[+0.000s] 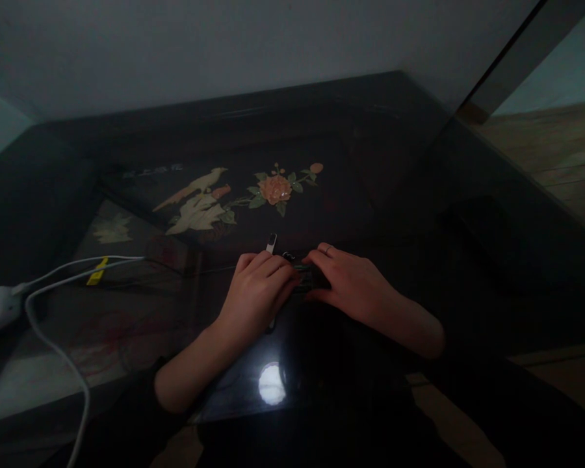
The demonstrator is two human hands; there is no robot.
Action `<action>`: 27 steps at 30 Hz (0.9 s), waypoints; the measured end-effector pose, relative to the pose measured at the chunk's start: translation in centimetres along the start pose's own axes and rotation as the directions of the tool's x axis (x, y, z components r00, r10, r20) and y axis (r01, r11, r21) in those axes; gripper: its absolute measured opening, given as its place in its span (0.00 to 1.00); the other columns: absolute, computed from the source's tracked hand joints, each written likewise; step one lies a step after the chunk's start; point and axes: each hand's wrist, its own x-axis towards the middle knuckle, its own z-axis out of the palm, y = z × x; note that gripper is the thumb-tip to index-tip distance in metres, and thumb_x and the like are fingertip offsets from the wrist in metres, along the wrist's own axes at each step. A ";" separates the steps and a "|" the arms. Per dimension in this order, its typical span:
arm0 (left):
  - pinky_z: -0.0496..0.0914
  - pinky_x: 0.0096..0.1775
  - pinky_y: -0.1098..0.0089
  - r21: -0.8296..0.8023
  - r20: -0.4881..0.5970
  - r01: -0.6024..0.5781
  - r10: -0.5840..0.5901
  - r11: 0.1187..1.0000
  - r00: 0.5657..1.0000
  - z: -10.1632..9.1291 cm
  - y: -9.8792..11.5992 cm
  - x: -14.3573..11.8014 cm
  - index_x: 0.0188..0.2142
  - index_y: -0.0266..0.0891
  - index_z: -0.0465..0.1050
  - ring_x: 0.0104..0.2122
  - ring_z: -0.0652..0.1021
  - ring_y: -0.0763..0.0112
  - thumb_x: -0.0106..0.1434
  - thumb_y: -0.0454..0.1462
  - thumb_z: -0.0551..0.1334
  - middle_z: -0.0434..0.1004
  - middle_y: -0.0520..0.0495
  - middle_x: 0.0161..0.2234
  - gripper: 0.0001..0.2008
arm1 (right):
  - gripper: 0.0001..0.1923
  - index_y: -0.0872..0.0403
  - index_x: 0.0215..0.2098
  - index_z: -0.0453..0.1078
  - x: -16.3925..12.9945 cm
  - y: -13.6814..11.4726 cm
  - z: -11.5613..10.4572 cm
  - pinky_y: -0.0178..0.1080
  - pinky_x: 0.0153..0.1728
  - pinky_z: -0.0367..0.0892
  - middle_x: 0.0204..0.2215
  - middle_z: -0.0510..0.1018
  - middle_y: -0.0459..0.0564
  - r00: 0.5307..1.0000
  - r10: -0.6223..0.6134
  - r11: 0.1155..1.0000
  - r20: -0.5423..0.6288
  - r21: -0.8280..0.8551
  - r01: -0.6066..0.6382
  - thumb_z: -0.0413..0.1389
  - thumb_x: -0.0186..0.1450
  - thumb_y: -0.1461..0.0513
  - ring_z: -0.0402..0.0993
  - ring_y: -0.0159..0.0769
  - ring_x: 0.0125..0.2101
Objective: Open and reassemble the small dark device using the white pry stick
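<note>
Your left hand and right hand have fingers clamped on opposite ends of 1 small, dark, block-like object. Judged light, stiff, possibly slippery; best held by its edges.

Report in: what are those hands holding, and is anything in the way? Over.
Left hand, right hand gripping small dark object, details dim. Slim tool close, partly hidden by left hand. White cable clear, off left.

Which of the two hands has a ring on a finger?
The right hand: a thin ring shows on one finger, while no ring is visible on the left hand.
</note>
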 end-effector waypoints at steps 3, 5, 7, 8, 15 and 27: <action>0.60 0.40 0.62 0.015 -0.015 -0.013 0.013 1.000 1.000 0.1 -0.1 0.0 0.35 0.40 0.73 0.37 0.74 0.64 0.67 0.35 0.59 0.79 0.49 0.35 0.05 | 0.19 0.56 0.45 0.67 0.0 0.0 0.1 0.39 0.31 0.68 0.44 0.73 0.54 1.000 -0.002 1.000 -0.004 -0.002 0.002 0.64 0.59 0.60 0.76 0.43 0.39; 0.60 0.40 0.62 0.012 -0.024 -0.018 0.019 1.000 1.000 0.1 -0.2 0.0 0.35 0.40 0.73 0.37 0.74 0.64 0.67 0.35 0.59 0.79 0.49 0.35 0.05 | 0.19 0.56 0.45 0.67 0.0 0.1 0.1 0.39 0.31 0.68 0.44 0.73 0.53 1.000 0.001 1.000 -0.001 0.001 -0.001 0.64 0.59 0.60 0.76 0.43 0.39; 0.60 0.40 0.62 0.003 -0.038 -0.019 0.019 1.000 0.999 0.0 -0.3 -0.1 0.34 0.40 0.73 0.37 0.74 0.64 0.67 0.35 0.59 0.80 0.49 0.35 0.05 | 0.19 0.56 0.45 0.67 0.0 0.1 0.1 0.39 0.32 0.69 0.44 0.74 0.53 1.000 0.004 1.000 0.002 0.011 -0.004 0.64 0.58 0.60 0.76 0.44 0.40; 0.60 0.40 0.62 -0.002 -0.046 -0.019 0.019 1.000 0.999 0.0 -0.3 -0.1 0.34 0.40 0.73 0.37 0.74 0.64 0.67 0.35 0.59 0.80 0.49 0.35 0.05 | 0.19 0.57 0.45 0.68 0.0 0.1 0.1 0.40 0.32 0.69 0.44 0.74 0.53 1.000 0.005 1.000 0.005 0.019 -0.006 0.64 0.59 0.60 0.76 0.45 0.40; 0.61 0.40 0.63 -0.065 -0.140 0.009 -0.018 0.998 0.990 -0.7 -0.6 -0.2 0.34 0.40 0.75 0.36 0.75 0.66 0.65 0.34 0.61 0.80 0.49 0.34 0.04 | 0.21 0.55 0.48 0.68 -0.1 0.2 -0.1 0.42 0.36 0.71 0.45 0.74 0.52 1.000 0.011 0.998 0.023 0.057 -0.012 0.65 0.58 0.60 0.76 0.45 0.41; 0.68 0.38 0.65 -0.379 -0.157 0.047 -0.115 0.924 0.981 -2.1 -1.3 -1.0 0.32 0.40 0.76 0.34 0.77 0.67 0.63 0.33 0.63 0.79 0.49 0.31 0.03 | 0.24 0.52 0.53 0.68 -0.1 1.6 -0.7 0.46 0.42 0.72 0.49 0.72 0.52 0.998 0.060 0.998 0.035 0.023 -0.061 0.63 0.59 0.61 0.76 0.47 0.43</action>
